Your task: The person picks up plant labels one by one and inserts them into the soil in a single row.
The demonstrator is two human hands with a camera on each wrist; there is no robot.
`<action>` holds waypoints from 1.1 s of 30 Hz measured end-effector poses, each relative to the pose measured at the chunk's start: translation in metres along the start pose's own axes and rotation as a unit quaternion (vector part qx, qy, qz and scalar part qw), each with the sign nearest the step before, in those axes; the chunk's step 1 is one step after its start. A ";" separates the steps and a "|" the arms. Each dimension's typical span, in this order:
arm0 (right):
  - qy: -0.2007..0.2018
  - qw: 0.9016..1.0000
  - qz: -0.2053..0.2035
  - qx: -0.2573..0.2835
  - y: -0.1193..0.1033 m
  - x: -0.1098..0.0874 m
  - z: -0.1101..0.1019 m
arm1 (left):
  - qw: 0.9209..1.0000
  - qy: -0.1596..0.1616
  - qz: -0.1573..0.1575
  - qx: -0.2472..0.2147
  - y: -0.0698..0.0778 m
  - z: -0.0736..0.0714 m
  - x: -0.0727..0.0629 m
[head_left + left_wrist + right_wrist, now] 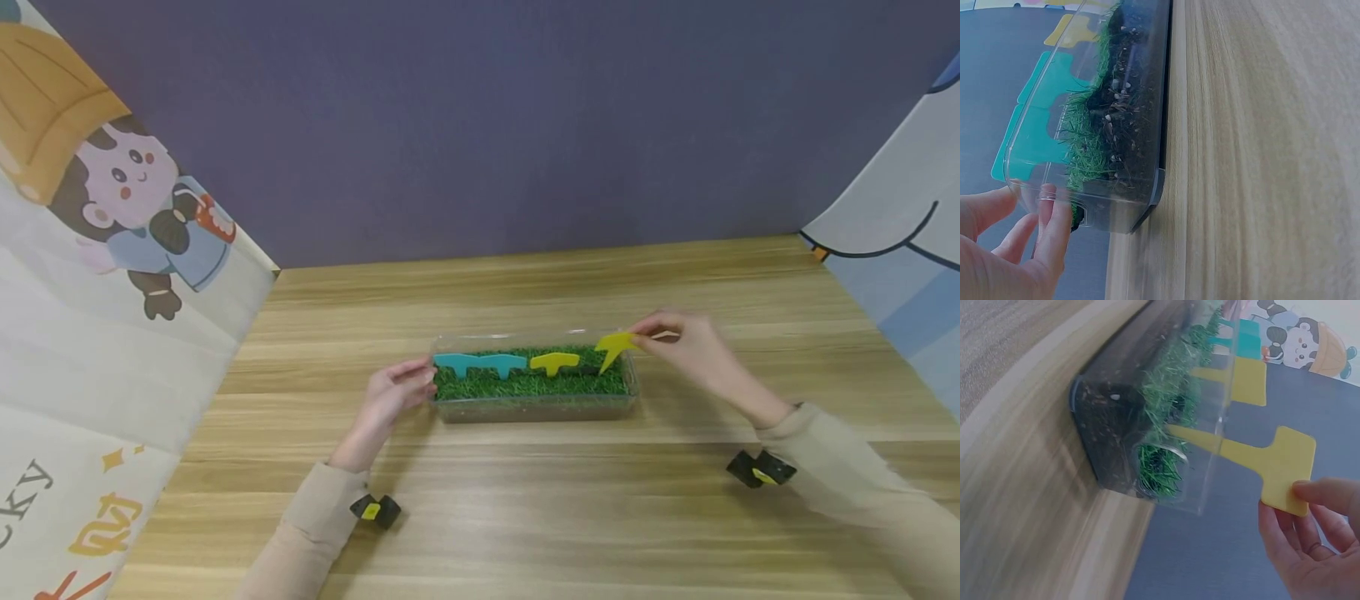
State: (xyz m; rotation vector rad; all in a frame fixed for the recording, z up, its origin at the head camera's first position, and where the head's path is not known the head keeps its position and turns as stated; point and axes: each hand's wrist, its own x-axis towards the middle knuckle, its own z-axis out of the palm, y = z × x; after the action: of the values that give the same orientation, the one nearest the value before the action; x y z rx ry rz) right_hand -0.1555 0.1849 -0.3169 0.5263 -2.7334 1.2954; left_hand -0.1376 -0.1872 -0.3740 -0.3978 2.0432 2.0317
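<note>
A clear plastic planter box [536, 408] with dark soil and green grass [487, 385] stands on the table. My left hand [390, 394] grips the box's left end near the rim, as the left wrist view shows from close up. In my right hand [686, 350] a yellow T-shaped plant label [1285, 469] is pinched by one end of its head. This label tilts at the box's right end, its pointed stem reaching down to the grass. Another yellow plant label [554, 363] and two teal plant labels [1038, 144] stand upright in a row to its left.
The wood-grain table [540, 517] runs back to a dark blue-purple wall [480, 125]. Cartoon-printed panels stand at the left [150, 333] and right [900, 275]. A small black device sits on each wrist.
</note>
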 end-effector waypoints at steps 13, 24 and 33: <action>-0.001 1.000 -0.029 0.002 0.008 0.000 0.013 | 1.000 -0.002 0.002 0.001 0.000 0.000 -0.001; 0.010 0.998 -0.055 -0.014 0.010 -0.001 0.020 | 1.000 -0.001 -0.001 0.005 0.002 0.000 -0.003; -0.005 0.999 -0.034 -0.009 0.010 -0.002 0.023 | 1.000 -0.001 -0.004 0.002 0.002 0.000 -0.003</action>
State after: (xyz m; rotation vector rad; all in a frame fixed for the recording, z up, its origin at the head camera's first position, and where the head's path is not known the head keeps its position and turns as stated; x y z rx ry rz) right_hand -0.1548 0.1736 -0.3399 0.6198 -2.7065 1.2549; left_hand -0.1357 -0.1869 -0.3707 -0.4014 2.0397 2.0230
